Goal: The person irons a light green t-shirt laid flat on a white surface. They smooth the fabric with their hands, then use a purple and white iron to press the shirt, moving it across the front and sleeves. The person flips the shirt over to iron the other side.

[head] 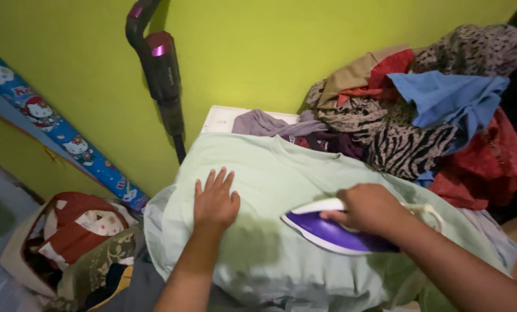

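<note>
Right hand (369, 209) grips purple iron (328, 231) on pale-green shirt (281, 173) (left hand (215, 202) flat, released)

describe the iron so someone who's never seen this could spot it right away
Start at the pale green shirt spread flat in the middle, below the lime green wall. On its right half lies the iron, gripped by the right hand. It alone is glossy purple and white with a pointed nose; everything around it is soft cloth.
</note>
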